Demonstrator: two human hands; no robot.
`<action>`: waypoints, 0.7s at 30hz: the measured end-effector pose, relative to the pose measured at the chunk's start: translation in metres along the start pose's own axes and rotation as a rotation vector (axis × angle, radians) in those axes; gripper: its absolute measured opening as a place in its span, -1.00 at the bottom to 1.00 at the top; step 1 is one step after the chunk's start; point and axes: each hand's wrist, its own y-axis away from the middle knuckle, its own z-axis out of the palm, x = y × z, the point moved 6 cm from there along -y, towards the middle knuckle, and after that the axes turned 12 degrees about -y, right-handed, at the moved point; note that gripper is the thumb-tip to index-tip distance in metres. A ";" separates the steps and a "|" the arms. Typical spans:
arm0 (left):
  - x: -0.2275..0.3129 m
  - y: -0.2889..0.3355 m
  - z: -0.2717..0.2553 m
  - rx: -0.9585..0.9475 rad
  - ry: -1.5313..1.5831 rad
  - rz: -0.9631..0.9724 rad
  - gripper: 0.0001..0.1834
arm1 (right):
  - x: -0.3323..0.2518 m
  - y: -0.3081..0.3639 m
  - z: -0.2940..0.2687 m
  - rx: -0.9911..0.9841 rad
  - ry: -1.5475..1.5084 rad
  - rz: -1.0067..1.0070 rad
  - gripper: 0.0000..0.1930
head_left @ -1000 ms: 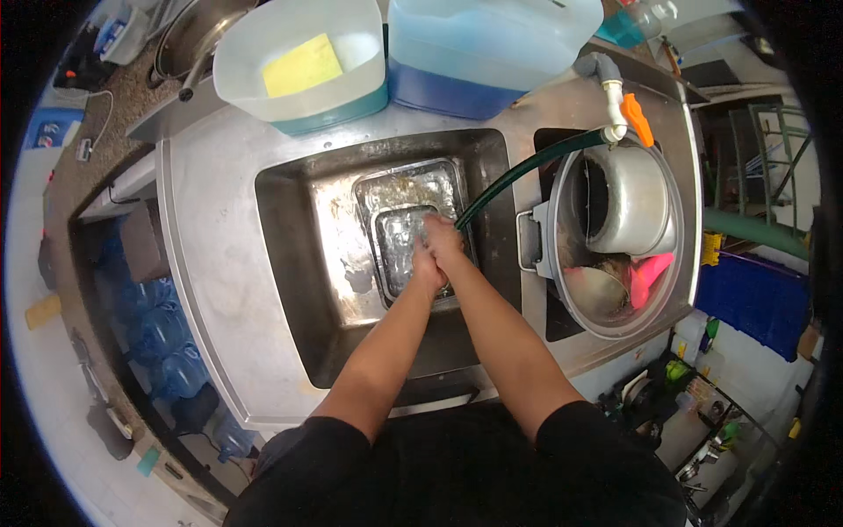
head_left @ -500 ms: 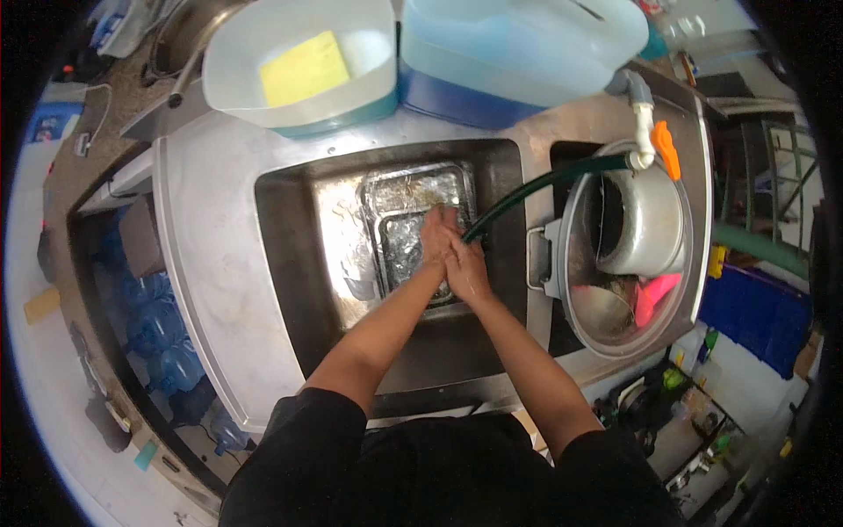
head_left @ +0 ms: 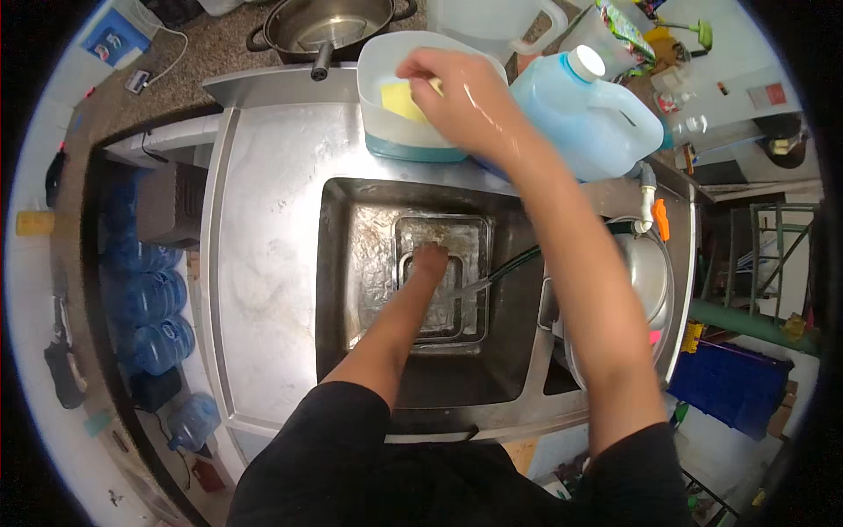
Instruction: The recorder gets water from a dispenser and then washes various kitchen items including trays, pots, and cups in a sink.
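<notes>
My right hand point(head_left: 461, 95) is raised over a white plastic tub point(head_left: 399, 133) at the back of the counter. Its fingers are bent, with a gap to the thumb, beside a yellow sponge point(head_left: 402, 104) in the tub; nothing shows between them. Down in the steel sink point(head_left: 351, 386), my left hand point(head_left: 430, 261) is at a clear rectangular dish point(head_left: 439, 338). The fingers there are blurred and foreshortened, so their grip does not show. Water runs from a dark green hose point(head_left: 518, 262) into the sink, close to the dish.
A light blue jug point(head_left: 562, 110) with a white cap stands right of the tub. Behind it is a clear pitcher point(head_left: 487, 26); a metal pot point(head_left: 329, 26) sits back left. A metal pot point(head_left: 645, 277) lies in the right basin, under the tap point(head_left: 647, 198) with its orange handle.
My hands have parted from each other. The right has risen out of the sink to the tub with the sponge, while the left remains at the dish. The view has shifted.
</notes>
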 end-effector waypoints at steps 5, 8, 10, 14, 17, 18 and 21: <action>-0.048 0.013 -0.034 -0.122 0.150 0.023 -0.63 | 0.083 -0.017 0.062 -0.673 0.249 0.203 -0.59; -0.059 0.043 -0.065 -0.066 0.224 0.110 -0.64 | 0.094 -0.027 0.076 -0.862 0.427 0.303 -0.60; -0.052 0.070 -0.089 0.021 0.244 0.149 -0.68 | 0.105 -0.028 0.085 -1.063 0.527 0.353 -0.63; -0.043 0.124 -0.119 0.058 0.356 0.050 -0.74 | 0.113 -0.032 0.082 -0.961 0.576 0.336 -0.67; -0.046 0.157 -0.141 0.518 0.465 0.197 -0.67 | 0.093 -0.031 0.041 -0.683 0.427 0.225 -0.55; -0.051 0.176 -0.165 0.698 0.468 0.130 -0.67 | 0.073 -0.031 0.013 -0.442 0.284 0.126 -0.46; -0.080 0.216 -0.164 0.766 0.647 -0.079 -0.67 | -0.012 -0.005 -0.044 -0.069 0.097 0.076 -0.43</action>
